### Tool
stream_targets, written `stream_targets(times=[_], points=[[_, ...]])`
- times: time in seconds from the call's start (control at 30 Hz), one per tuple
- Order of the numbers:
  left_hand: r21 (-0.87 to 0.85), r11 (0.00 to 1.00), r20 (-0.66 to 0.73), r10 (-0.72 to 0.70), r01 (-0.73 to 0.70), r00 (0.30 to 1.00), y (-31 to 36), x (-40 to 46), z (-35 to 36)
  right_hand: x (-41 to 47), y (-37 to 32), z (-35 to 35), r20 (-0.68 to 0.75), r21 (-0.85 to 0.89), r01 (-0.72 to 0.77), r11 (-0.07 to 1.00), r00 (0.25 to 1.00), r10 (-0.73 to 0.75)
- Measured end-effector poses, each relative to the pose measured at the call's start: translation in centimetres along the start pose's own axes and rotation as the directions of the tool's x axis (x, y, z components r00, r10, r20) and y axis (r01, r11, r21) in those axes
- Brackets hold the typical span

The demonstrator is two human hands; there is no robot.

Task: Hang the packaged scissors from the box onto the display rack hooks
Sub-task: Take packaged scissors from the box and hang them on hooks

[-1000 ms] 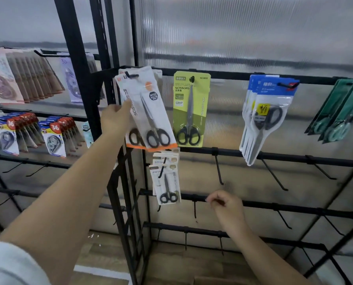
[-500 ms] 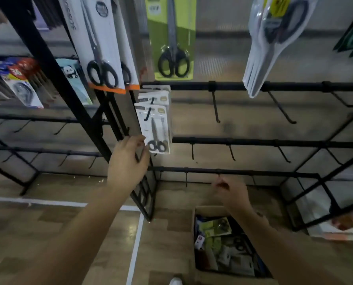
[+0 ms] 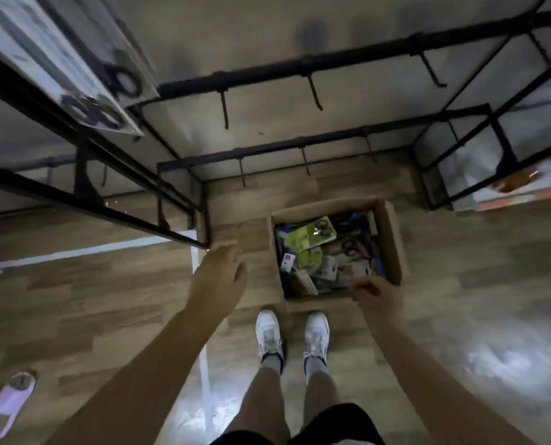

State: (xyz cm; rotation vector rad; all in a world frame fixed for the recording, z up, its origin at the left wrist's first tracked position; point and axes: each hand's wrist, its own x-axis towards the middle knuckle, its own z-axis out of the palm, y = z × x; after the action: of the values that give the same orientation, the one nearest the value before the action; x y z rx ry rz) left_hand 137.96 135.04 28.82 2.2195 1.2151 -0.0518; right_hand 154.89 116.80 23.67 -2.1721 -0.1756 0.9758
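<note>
Box: the open cardboard box (image 3: pixel 393 239) sits on the floor just ahead of your feet, packaged scissors (image 3: pixel 311 234) heaped inside.
Nearer hand: your right hand (image 3: pixel 377 295) hovers at the box's near right corner; your left hand (image 3: pixel 219 277) hangs well left of it.
Grip: both hands hold nothing, fingers loosely curled.
Direction: the packs lie forward and left of your right hand.
Long axis: the top green pack lies roughly crosswise.
Hooks: bare hooks (image 3: pixel 314 93) wait on the rack above.

White sneakers (image 3: pixel 269 335), dark shorts (image 3: pixel 328 423), bare forearms.
</note>
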Motion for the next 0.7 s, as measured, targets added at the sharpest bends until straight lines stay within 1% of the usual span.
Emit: stream_targets(times=[0.13,0.27,0.37,0.43,0.5,0.6,0.67,0.7], points=[[0.031,0.999,0.175,-0.016,0.011,0.984,-1.0,2.4,7.2,2.3,5.1,0.8,-0.081,0.165,-0.171,0.971,0.979,0.186],[0.075,0.997,0.278,-0.042,0.022,0.96,-2.8,5.6,15.2,6.4,10.0,3.9,-0.041,0.195,-0.254,0.947,0.963,0.267],[0.073,0.997,0.318,-0.043,0.02,0.947,-4.4,8.7,22.3,11.1,14.2,7.9,-0.03,0.264,-0.315,0.912,0.942,0.334],[0.09,0.996,0.348,-0.044,0.014,0.936,-5.1,11.4,27.3,14.8,16.6,10.1,-0.001,0.383,-0.382,0.841,0.911,0.413],[0.123,0.992,0.407,-0.014,-0.039,0.913,-6.1,15.1,32.6,18.9,19.4,11.9,0.053,0.499,-0.443,0.745,0.873,0.484],[0.134,0.984,0.465,0.039,-0.114,0.885,-7.6,21.0,40.1,25.6,23.6,14.1,0.093,0.6,-0.51,0.616,0.809,0.58],[0.144,0.978,0.443,0.075,-0.154,0.894,-8.3,24.5,44.3,30.1,26.0,15.1,0.098,0.692,-0.532,0.488,0.738,0.667],[0.155,0.973,0.424,0.09,-0.17,0.901,-8.6,26.1,46.0,32.3,27.1,15.7,0.07,0.733,-0.507,0.453,0.719,0.691]])
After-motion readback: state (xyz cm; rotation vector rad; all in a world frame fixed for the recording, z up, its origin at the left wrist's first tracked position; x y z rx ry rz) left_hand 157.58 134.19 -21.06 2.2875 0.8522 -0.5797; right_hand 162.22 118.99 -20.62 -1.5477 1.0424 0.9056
